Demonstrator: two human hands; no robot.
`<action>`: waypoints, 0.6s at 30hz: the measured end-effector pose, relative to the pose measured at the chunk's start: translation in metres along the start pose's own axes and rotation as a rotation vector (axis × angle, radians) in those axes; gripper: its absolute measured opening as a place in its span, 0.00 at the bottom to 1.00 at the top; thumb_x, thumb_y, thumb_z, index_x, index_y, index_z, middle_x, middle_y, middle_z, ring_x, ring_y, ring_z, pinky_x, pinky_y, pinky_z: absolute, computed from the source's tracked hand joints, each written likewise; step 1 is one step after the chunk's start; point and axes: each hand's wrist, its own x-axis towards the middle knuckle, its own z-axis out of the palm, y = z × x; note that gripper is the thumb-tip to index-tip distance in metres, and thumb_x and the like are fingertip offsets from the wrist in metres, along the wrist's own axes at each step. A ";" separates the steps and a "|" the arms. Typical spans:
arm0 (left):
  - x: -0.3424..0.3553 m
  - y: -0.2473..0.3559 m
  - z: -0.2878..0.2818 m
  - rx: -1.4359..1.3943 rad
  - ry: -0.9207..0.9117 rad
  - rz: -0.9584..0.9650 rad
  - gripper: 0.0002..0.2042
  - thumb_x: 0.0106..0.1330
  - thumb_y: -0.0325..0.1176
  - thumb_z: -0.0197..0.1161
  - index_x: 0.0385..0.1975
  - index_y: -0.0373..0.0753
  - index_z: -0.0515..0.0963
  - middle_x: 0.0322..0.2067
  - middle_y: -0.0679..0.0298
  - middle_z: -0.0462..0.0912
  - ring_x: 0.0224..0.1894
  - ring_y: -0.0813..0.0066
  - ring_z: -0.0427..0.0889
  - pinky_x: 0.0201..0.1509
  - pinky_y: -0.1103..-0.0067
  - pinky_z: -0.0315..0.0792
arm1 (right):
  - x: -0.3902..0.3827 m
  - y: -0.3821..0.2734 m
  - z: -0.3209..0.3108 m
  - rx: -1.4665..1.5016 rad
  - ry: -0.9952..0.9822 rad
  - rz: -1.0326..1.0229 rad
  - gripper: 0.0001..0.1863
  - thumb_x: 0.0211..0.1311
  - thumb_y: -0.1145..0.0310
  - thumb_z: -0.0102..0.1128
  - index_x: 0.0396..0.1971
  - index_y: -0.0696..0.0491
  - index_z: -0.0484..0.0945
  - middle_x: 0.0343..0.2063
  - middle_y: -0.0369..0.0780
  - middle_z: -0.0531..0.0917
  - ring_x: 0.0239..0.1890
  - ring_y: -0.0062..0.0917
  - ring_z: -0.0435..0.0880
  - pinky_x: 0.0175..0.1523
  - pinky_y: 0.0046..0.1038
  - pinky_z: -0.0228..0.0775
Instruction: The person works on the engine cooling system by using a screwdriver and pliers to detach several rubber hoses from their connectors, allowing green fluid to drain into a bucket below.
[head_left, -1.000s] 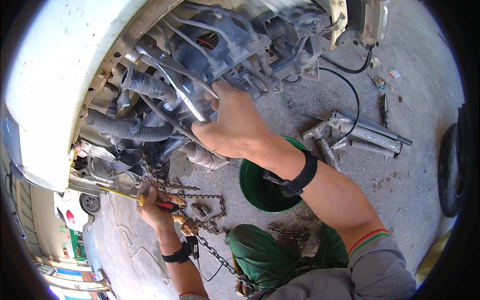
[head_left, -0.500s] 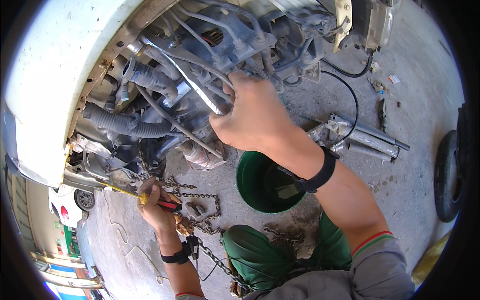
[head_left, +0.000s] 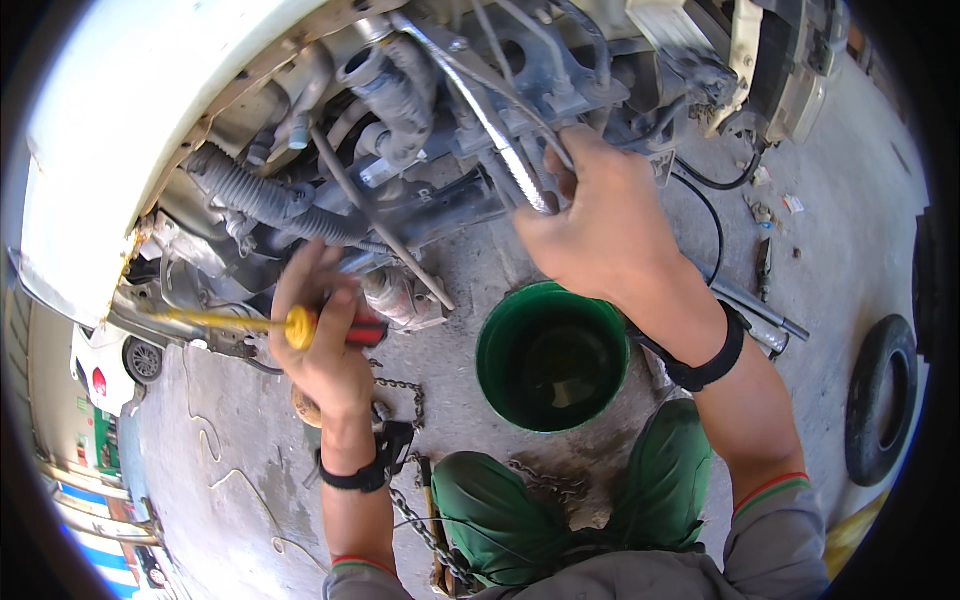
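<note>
My left hand is closed around a screwdriver with a red-and-black handle and a yellow shaft, below the corrugated grey hose; motion blurs hand and tool. My right hand is closed on a long silver bar tool with a textured end, among the pipes and brackets under the white vehicle body. A thin grey hose runs into the same grip or just behind it. A loose grey hose hangs between my hands.
A green bucket stands on the concrete floor below my right hand. Chains lie near my left forearm, metal tubes at the right, a tyre farther right. A white car stands in the background at left.
My right hand has moved right with the bar. My left hand has risen with the screwdriver toward the hoses. The engine parts appear shifted rightward in the view.
</note>
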 end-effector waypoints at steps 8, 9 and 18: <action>0.064 0.016 0.068 -0.253 -0.256 0.350 0.33 0.51 0.15 0.50 0.65 0.28 0.69 0.63 0.52 0.74 0.65 0.64 0.73 0.65 0.72 0.70 | 0.001 0.005 -0.003 0.036 -0.010 0.008 0.15 0.44 0.67 0.66 0.26 0.63 0.73 0.20 0.54 0.78 0.23 0.45 0.80 0.34 0.36 0.74; 0.069 0.016 0.071 -0.261 -0.261 0.360 0.36 0.50 0.15 0.51 0.66 0.29 0.67 0.64 0.53 0.73 0.68 0.64 0.70 0.68 0.74 0.66 | 0.001 0.006 -0.001 0.043 0.030 -0.021 0.15 0.44 0.67 0.66 0.25 0.63 0.72 0.19 0.54 0.78 0.23 0.45 0.79 0.34 0.36 0.73; 0.067 0.025 0.086 -0.190 -0.291 0.180 0.40 0.48 0.14 0.55 0.69 0.33 0.64 0.59 0.60 0.77 0.35 0.83 0.75 0.38 0.87 0.71 | 0.001 -0.004 -0.026 -0.110 0.029 -0.053 0.14 0.43 0.67 0.65 0.22 0.61 0.71 0.19 0.54 0.76 0.22 0.47 0.78 0.33 0.37 0.72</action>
